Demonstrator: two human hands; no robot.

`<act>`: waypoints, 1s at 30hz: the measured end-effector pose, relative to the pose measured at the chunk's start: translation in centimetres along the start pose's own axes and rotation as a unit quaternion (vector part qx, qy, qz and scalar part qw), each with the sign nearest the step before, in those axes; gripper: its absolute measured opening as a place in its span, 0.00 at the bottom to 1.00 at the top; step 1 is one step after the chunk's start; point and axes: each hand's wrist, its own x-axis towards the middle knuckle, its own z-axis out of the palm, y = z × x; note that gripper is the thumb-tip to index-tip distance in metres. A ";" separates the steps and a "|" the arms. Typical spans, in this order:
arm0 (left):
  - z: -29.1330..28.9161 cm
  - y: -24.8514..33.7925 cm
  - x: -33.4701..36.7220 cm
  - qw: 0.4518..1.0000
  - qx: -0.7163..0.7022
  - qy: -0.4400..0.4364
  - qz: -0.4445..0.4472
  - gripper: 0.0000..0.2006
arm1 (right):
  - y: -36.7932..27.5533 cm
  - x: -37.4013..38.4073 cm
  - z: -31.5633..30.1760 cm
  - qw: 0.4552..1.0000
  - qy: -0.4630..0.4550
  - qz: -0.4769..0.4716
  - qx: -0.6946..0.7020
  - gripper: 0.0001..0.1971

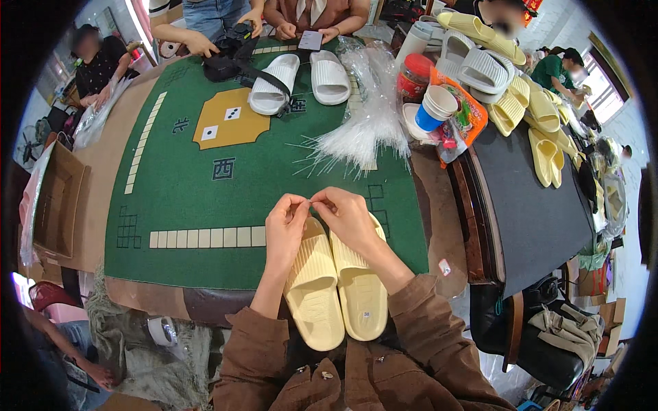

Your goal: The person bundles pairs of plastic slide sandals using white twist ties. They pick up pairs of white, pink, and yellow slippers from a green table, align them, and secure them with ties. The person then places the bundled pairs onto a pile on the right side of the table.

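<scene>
Pale yellow slippers [314, 318], one pair side by side at lower centre, toe ends pointing up the frame; left hand [284, 231] and right hand [351, 220] close together mid-frame just by the toes, fingers [299, 203] of each pinched closed, tips nearly touching, can't tell if something thin is held; clear plastic strands [373, 133] upper centre-right on green tabletop [260, 195], white slippers [330, 85] upper centre

Left hand [287, 222] in a tight pinch; right hand [345, 214] pinching too, fingertips [316, 200] just beside the left's; both forearms [392, 266] angled inward!
</scene>
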 end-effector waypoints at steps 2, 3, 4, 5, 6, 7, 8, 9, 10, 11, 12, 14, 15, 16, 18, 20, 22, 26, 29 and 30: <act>-0.1 0.0 0.0 1.000 -0.003 -0.005 0.000 0.05 | -0.2 0.0 -0.1 1.000 -0.002 0.009 -0.001 0.05; -0.1 0.0 0.0 1.000 -0.004 -0.007 0.000 0.05 | -0.3 0.0 -0.1 1.000 -0.004 0.014 -0.001 0.05; -0.2 0.0 0.0 1.000 -0.007 -0.006 -0.001 0.05 | -0.2 0.0 0.0 1.000 -0.002 0.010 0.003 0.05; -0.1 0.0 0.1 1.000 -0.010 -0.006 -0.002 0.05 | -0.1 0.0 0.0 1.000 0.000 0.007 0.006 0.05; -0.1 0.0 0.1 1.000 -0.013 -0.005 -0.003 0.05 | -0.1 0.0 0.1 1.000 0.002 0.003 0.009 0.05; -0.1 -0.1 0.1 1.000 -0.015 -0.004 -0.003 0.05 | 0.0 -0.1 0.1 1.000 0.002 -0.001 0.006 0.05; 0.0 -0.1 0.1 1.000 -0.018 -0.004 -0.003 0.05 | 0.1 0.0 0.0 1.000 0.002 -0.005 0.001 0.05; 0.1 -0.1 0.1 1.000 -0.020 -0.004 -0.003 0.05 | 0.1 0.0 -0.1 1.000 0.003 -0.009 -0.004 0.05; 0.3 -0.1 0.2 1.000 -0.019 -0.004 -0.002 0.05 | 0.2 -0.1 -0.2 1.000 0.004 -0.006 -0.004 0.05; 0.2 0.0 0.2 1.000 -0.017 -0.003 -0.002 0.05 | 0.1 0.0 -0.2 1.000 0.004 -0.004 -0.002 0.05; 0.2 0.1 0.1 1.000 -0.014 -0.001 -0.002 0.05 | 0.0 0.0 -0.2 1.000 0.004 -0.001 -0.001 0.05; 0.2 0.1 0.0 1.000 -0.017 -0.002 0.001 0.04 | 0.0 0.0 -0.1 1.000 0.001 0.005 0.006 0.05; 0.2 0.1 -0.1 1.000 -0.018 -0.003 0.003 0.04 | 0.0 0.0 -0.1 1.000 0.000 0.008 0.009 0.05; 0.1 0.0 0.0 1.000 0.001 -0.005 0.020 0.04 | 0.0 -0.1 -0.1 1.000 0.000 0.008 0.008 0.05; 0.0 -0.2 0.0 0.998 0.041 -0.008 0.053 0.03 | -0.1 -0.1 0.0 1.000 -0.001 0.008 0.008 0.07; -0.2 0.3 -0.2 0.999 0.031 -0.012 0.026 0.03 | 0.0 -0.2 0.1 0.999 0.004 0.014 0.036 0.08; -0.4 0.4 -0.1 0.999 0.021 -0.029 0.007 0.02 | 0.1 -0.3 0.0 0.999 -0.003 0.014 0.045 0.10; -2.0 -0.3 0.4 0.994 -0.012 -0.104 -0.019 0.03 | 0.1 -0.5 0.0 0.999 -0.029 -0.022 0.041 0.11; -2.9 -0.4 0.9 0.984 -0.037 -0.171 -0.034 0.04 | 0.2 -0.3 0.1 0.998 -0.033 -0.058 0.003 0.08; -2.9 0.0 0.9 0.983 -0.037 -0.171 -0.053 0.05 | 0.2 -0.3 -0.2 0.997 -0.037 -0.067 0.031 0.07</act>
